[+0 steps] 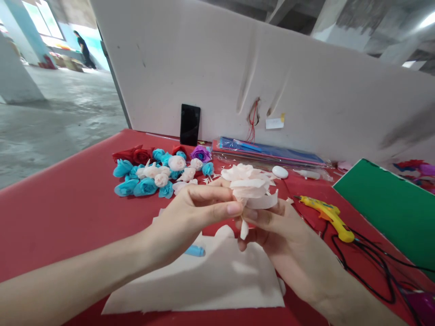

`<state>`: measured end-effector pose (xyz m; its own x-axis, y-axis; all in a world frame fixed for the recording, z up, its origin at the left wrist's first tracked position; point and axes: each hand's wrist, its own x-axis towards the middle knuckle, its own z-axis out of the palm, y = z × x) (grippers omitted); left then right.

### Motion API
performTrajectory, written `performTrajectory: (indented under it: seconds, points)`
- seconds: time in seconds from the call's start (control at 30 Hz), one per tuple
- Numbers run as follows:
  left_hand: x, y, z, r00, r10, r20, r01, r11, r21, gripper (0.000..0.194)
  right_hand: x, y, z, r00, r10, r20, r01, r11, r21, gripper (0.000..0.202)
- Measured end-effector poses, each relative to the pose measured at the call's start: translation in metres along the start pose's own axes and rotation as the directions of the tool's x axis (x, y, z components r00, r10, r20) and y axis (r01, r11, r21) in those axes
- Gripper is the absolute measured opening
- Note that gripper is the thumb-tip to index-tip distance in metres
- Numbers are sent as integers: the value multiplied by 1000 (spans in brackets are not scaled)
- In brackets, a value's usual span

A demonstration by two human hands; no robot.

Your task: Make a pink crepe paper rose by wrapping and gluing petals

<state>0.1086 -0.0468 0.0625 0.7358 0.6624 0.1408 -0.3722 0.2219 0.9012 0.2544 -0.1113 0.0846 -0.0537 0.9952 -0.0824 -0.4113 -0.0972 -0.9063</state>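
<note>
Your hands come together on a pale pink flower (pixel 246 181), held up above the far edge of a cream sheet (pixel 204 285). Your left hand (pixel 190 208) pinches its base between thumb and fingers; your right hand (pixel 282 231) grips the same base from the other side. The petals look thin and papery, layered and ruffled, with one strip curling loose. The sheet is smooth and flat, with a blue cylinder (pixel 195 251) lying on it. Beyond the sheet to the left is a cluster of crinkled, rounded blue, red, white and purple blooms (pixel 145 186); to its right, a glossy yellow glue gun (pixel 326 215) with black cords. The surface (pixel 68 203) under the sheet is matte red. Far behind the sheet rises a scuffed, pale partition (pixel 204 59), with a dull concrete floor (pixel 78 113) and a distant person (pixel 84 50) off to the left.
</note>
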Motion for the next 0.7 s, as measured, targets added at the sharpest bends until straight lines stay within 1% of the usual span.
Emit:
performTrajectory:
  seconds: [0.13, 0.23, 0.3, 0.37, 0.43, 0.5, 0.57, 0.6, 0.63, 0.67, 0.7]
  points:
    - [1, -1, -4, 1000, 7, 17, -8, 999, 33, 23, 2, 0, -1, 999, 30, 30, -31, 1000, 8, 7]
    - [1, 0, -2, 1000, 5, 26, -5, 1000, 6, 24, 3, 1, -2, 999, 42, 35, -43, 999, 29, 7]
    - [0, 1, 1, 1000, 7, -11, -7, 1000, -8, 26, 4, 1, -3, 999, 26, 26, -27, 999, 32, 5]
    - [-1, 1, 4, 997, 16, -73, -16, 1000, 9, 28, 4, 1, -3, 1000, -10, 15, 10, 1000, -8, 4]
    - [-2, 2, 5, 992, 33, -125, -26, 998, 54, 27, 3, 1, -2, 997, -76, 15, 77, 994, -83, 10]
    - [-3, 4, 6, 991, 41, -125, -32, 997, 70, 26, 1, 1, -1, 991, -135, 6, 133, 974, -184, 15]
    - [-2, 5, 6, 993, 39, -110, -36, 999, 37, 27, -1, 2, 0, 990, -140, -22, 126, 940, -317, 9]
    - [-2, 5, 6, 994, 32, -105, -31, 999, 11, 28, -2, 3, 1, 989, -145, -38, 119, 914, -387, 5]
    - [-2, 5, 6, 994, 27, -104, -28, 1000, -11, 29, -3, 4, 2, 984, -174, -44, 136, 883, -449, 5]
    - [-2, 5, 6, 994, 21, -109, -23, 999, -23, 28, -4, 6, 3, 973, -226, -38, 177, 846, -502, 9]
    - [-1, 5, 5, 993, 18, -116, -21, 999, -26, 27, -4, 7, 3, 953, -301, -17, 243, 801, -546, 13]
